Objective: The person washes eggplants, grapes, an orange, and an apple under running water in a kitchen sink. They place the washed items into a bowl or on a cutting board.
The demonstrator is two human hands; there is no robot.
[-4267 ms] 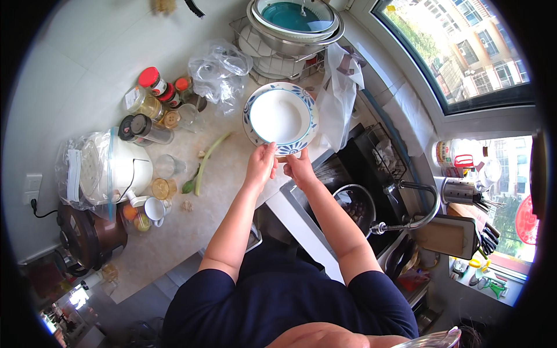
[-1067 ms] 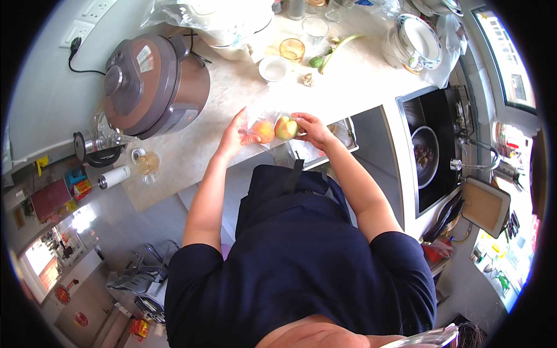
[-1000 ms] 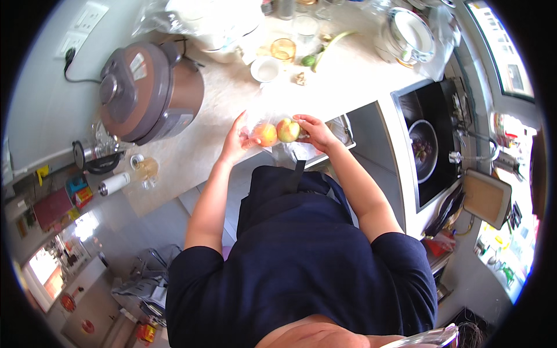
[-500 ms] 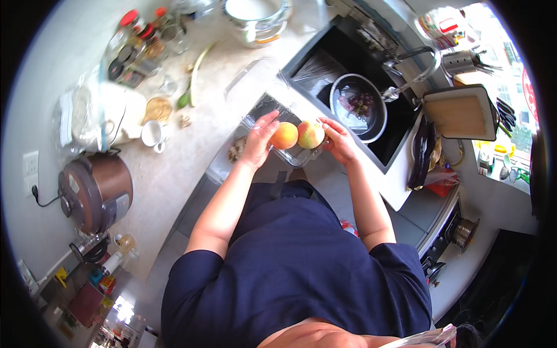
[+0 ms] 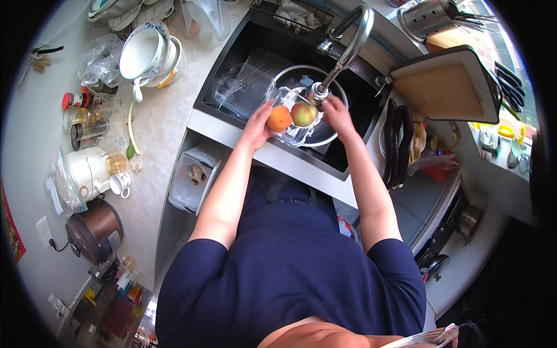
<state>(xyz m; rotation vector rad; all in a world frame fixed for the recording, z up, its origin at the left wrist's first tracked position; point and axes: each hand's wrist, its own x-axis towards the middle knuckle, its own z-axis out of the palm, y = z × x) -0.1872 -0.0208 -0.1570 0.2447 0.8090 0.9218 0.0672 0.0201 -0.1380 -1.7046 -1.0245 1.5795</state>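
My left hand (image 5: 257, 129) is closed on the near left side of a clear plastic container (image 5: 297, 138), held over the sink. Inside it lie an orange-yellow peach (image 5: 279, 118) and a green-and-red peach (image 5: 303, 114). My right hand (image 5: 339, 118) is at the faucet's spray head (image 5: 317, 93), its bent fingers against it and partly hidden. Beneath the container, a metal bowl (image 5: 341, 87) stands in the black sink (image 5: 232, 47); its contents are mostly covered. A second clear plastic tray or lid (image 5: 241, 87) lies in the sink's left part.
A bin (image 5: 188, 180) stands below the counter edge. Dark eggplants (image 5: 398, 142) and a leaning cutting board (image 5: 438, 87) are right of the sink. On the left counter are white pots (image 5: 142, 52), jars (image 5: 90, 127), a mug (image 5: 120, 184) and a brown cooker (image 5: 96, 229).
My view has shifted toward the sink. The container with both peaches has moved from the counter's edge to over the sink. My right hand has left the green-and-red peach for the faucet.
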